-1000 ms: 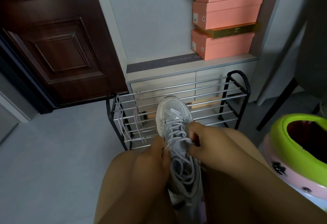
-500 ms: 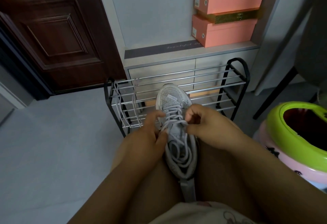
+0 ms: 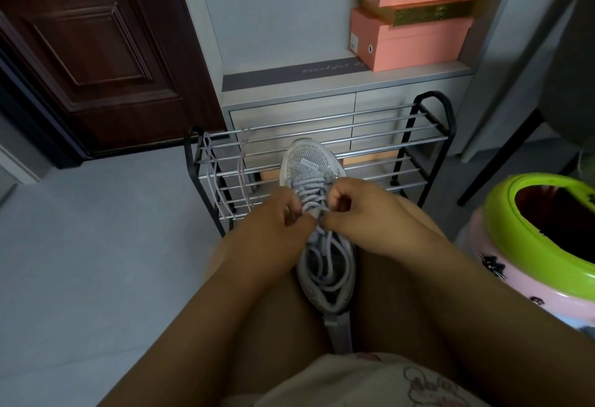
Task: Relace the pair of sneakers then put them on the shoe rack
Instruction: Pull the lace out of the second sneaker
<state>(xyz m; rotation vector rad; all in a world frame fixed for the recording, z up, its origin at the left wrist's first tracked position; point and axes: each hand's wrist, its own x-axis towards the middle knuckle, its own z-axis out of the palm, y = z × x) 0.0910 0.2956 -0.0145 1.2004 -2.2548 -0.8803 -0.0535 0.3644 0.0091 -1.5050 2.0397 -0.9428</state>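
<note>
Sneaker [image 3: 310, 168] on lap, toe toward shoe rack [image 3: 428, 136]; left hand [image 3: 273, 233] and right hand [image 3: 363, 213] both pinch its lace [image 3: 314, 210].

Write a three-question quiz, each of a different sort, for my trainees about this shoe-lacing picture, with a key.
1. True or false: the sneaker already sits on the shoe rack.
2. Multiple choice: the loose lace hangs on the rack's A) left end B) right end C) nowhere.
3. Fill in: the left hand and right hand both pinch the shoe's ____.

Key
1. False; it rests between the person's legs, in front of the rack.
2. A.
3. Lace.
</note>
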